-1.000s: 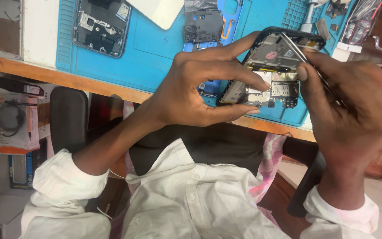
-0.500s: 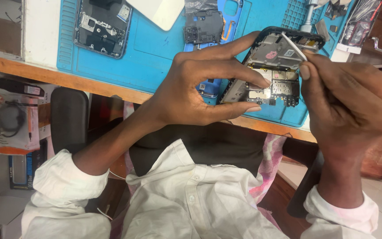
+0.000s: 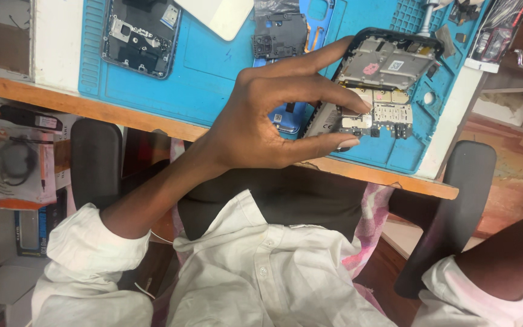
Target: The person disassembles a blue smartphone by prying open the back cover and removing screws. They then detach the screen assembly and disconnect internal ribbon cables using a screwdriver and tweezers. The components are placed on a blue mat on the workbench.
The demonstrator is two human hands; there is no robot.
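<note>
The left hand (image 3: 261, 121) pinches the open phone (image 3: 382, 85) with only 2 fingers, so it might slip and fall; the right hand's grip is hidden.

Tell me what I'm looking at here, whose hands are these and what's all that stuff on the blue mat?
The camera sits on a person's head and looks down, so you see their own arms and white shirt from above. The left hand pinches an opened phone with its back cover off, so the metal plates and small circuit parts inside show. The right hand itself is outside the picture; only that forearm shows at the right edge. The phone is held over a blue work mat on a wooden table. On the mat lie another opened phone frame, a dark phone part and a white flat piece.
</note>
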